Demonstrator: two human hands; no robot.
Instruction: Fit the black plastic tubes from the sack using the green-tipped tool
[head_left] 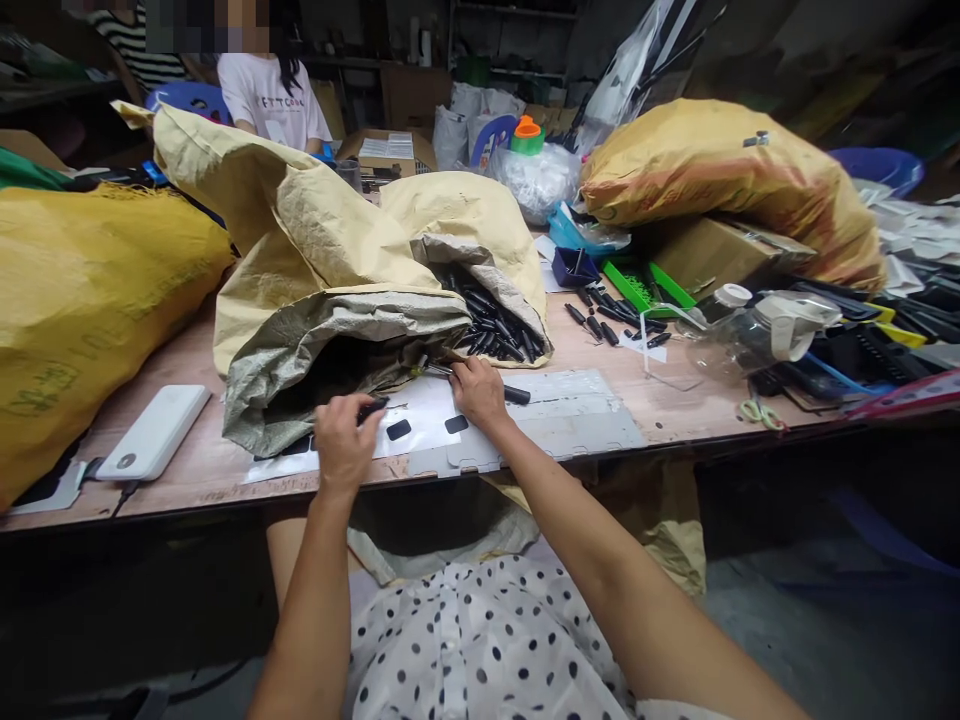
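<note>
My left hand is closed around a small black part, in front of the open mouth of a cream woven sack. In my right hand is a tool with a black handle. Its thin metal end points left toward the sack's opening; the exact kind of tool I cannot make out. Beneath both hands lies a white sheet with dark rounded patches, beside a flat grey-white board. A second cream sack lies open just behind, spilling black tapered pieces.
A yellow sack and a white power bank are at left. On the right are loose black pieces, a green tray, a clear bottle, scissors and a large orange-yellow sack. A person sits across the table.
</note>
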